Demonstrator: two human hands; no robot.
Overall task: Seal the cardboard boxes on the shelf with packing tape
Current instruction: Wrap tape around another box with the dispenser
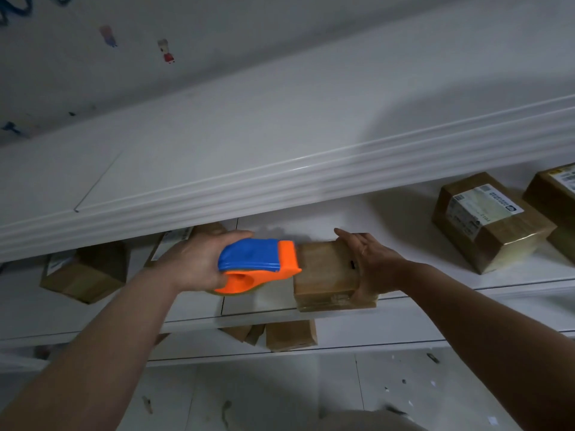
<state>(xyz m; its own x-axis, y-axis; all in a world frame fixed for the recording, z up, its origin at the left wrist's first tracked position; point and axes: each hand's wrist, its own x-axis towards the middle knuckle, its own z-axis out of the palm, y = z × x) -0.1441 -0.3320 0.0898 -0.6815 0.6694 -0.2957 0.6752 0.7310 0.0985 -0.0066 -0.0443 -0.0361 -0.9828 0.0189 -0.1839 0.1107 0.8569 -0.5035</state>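
A small cardboard box (323,275) stands at the front edge of the white shelf (264,303). My right hand (370,262) lies against the box's right side, fingers straight over its top and thumb down at its lower front corner. My left hand (193,262) grips an orange and blue tape dispenser (258,262). The dispenser's orange front end touches the box's left top edge. The tape roll is mostly hidden beneath the dispenser.
Two labelled boxes (488,222) (553,194) sit on the same shelf at the right. More boxes (84,272) stand behind my left hand at the left. Further boxes (289,335) lie on the shelf below. A thick white moulding (280,181) overhangs the shelf.
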